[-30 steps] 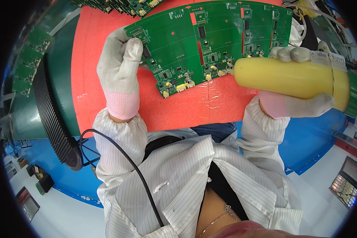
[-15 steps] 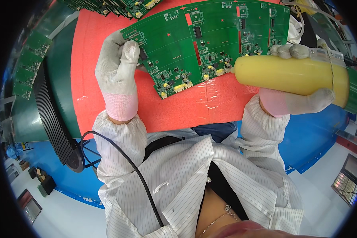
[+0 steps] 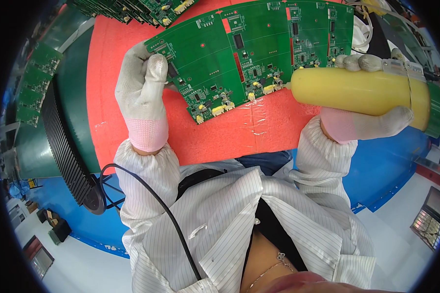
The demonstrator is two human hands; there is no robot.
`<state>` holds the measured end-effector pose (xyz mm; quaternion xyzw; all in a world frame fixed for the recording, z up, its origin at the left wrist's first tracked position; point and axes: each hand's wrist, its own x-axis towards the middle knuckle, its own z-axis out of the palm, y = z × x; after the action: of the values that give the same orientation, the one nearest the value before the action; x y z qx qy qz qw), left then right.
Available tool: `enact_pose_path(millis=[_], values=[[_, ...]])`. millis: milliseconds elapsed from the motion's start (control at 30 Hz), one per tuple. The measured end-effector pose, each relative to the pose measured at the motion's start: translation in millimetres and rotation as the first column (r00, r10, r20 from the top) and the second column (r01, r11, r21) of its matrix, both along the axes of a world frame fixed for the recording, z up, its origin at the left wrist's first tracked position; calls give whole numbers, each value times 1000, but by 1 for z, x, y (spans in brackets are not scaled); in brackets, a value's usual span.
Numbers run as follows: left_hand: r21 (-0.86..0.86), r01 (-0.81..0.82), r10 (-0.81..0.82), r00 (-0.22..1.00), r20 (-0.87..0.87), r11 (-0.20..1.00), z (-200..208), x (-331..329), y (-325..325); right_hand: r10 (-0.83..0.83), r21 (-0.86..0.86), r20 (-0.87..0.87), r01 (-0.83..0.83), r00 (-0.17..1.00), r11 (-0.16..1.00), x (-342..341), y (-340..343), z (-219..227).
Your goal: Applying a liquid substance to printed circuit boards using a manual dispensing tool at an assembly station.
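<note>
The left hand point(image 3: 143, 88) pinched a green circuit board point(image 3: 259, 53) by its left end over red foam point(image 3: 220, 139); at right, the right hand point(image 3: 374, 126) gripped a yellow bottle point(image 3: 357, 90), its tip point(image 3: 288, 85) perhaps touching the board's near edge.

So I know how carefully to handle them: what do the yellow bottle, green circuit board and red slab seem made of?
Yellow bottle: probably smooth, semi-gloss plastic, from its even colour and soft sheen.
Green circuit board: likely laminate with a smooth green coating, judging by its printed lines.
Red slab: looks like matte foam, given its grainy surface.
</note>
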<state>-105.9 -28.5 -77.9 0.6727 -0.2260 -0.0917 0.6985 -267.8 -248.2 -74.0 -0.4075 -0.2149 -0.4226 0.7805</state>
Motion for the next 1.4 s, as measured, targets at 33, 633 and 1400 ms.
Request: enact_pose_path(millis=[33,633,1400], values=[[11,5,-5,1000,-6,1000,0,0,0,-20,4,12,20,1000,1000,1,0,0],[15,14,-14,1000,-11,1000,0,0,0,-205,98,0,204,979,974,2,5,3],[-49,-77,83,987,141,996,-4,1,1,-138,-16,2,139,990,990,-15,-24,0]])
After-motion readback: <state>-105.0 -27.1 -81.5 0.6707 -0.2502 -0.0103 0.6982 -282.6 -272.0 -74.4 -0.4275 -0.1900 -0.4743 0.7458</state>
